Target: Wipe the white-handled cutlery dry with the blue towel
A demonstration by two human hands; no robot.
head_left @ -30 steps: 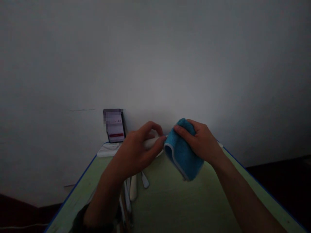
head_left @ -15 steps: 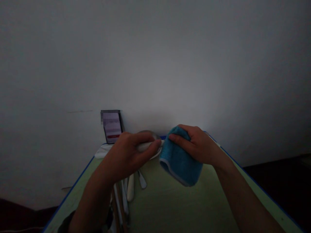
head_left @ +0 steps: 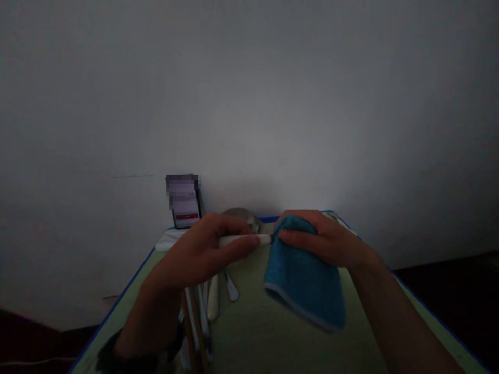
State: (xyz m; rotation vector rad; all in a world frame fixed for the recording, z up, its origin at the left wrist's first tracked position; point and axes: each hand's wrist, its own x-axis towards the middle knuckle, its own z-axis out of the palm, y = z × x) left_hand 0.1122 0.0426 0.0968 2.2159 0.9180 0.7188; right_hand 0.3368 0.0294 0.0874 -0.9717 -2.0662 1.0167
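My left hand (head_left: pixel 208 246) is closed around the white handle of a utensil (head_left: pixel 265 239), held level above the table. A short dark bit of the utensil shows at the end of the handle; the rest is hidden in a blue cloth (head_left: pixel 304 280). My right hand (head_left: pixel 331 241) pinches this cloth around the utensil's far part, thumb on the near side. The cloth hangs folded, its pale hem lowest. What kind of utensil it is cannot be seen.
Under my left forearm lie several utensils, among them a cream handle (head_left: pixel 213 298), a metal handle (head_left: pixel 231 288) and brown sticks (head_left: pixel 198 332). A round metal dish (head_left: pixel 244 213) stands behind my hands. A phone (head_left: pixel 185 202) leans on the wall (head_left: pixel 273 104). The green table (head_left: pixel 257 332) has blue edges.
My right hand and the cloth have shifted to the right and slightly down. More of the white handle shows between my hands. My left hand keeps its hold.
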